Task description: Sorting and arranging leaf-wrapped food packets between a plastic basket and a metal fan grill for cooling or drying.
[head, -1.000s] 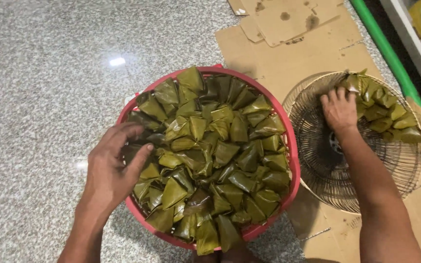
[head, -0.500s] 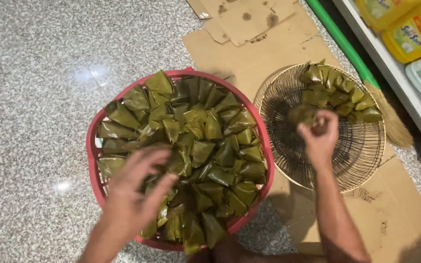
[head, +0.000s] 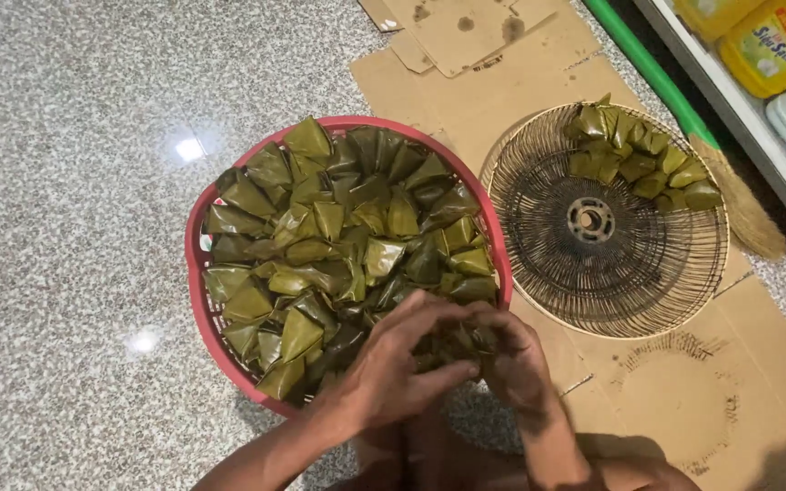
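A round red basket (head: 200, 264) on the speckled floor is heaped with green leaf-wrapped triangular parcels (head: 347, 236). To its right lies a round wire fan grille (head: 593, 273), with several of the same parcels (head: 634, 155) stacked along its far right edge. My left hand (head: 402, 364) and my right hand (head: 516, 359) meet at the basket's near right rim. Their fingers curl together over a few parcels there. The parcels under my palms are mostly hidden.
Flattened brown cardboard (head: 502, 82) lies under the grille and behind the basket. A green-handled straw broom (head: 739, 200) runs along the right side. A low white shelf edge (head: 757, 127) with yellow bottles (head: 775, 45) stands at the far right. Grey speckled floor (head: 65, 227) stretches to the left.
My right hand has come back from the fan grille to the basket's near rim. My left hand has slid right across the parcels to join it.
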